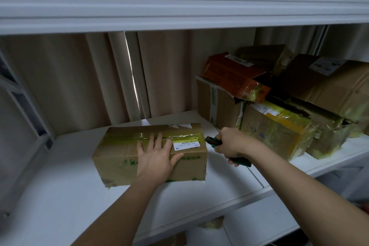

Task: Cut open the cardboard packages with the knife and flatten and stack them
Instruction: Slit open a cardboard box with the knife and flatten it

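Note:
A taped brown cardboard box point(117, 152) with a white label lies on the white shelf point(60, 195). My left hand point(156, 156) presses flat on its top and front, fingers spread. My right hand point(231, 144) grips a green-handled utility knife point(214, 142), whose tip is at the box's right end by the yellowish tape seam.
A pile of several taped cardboard boxes point(279, 124), one orange point(233, 78), fills the shelf's right side. A white upper shelf board point(179, 2) hangs overhead. Beige curtains point(79, 82) hang behind. A white frame point(26, 110) stands at the left. Cardboard scraps point(173, 239) lie on the floor below.

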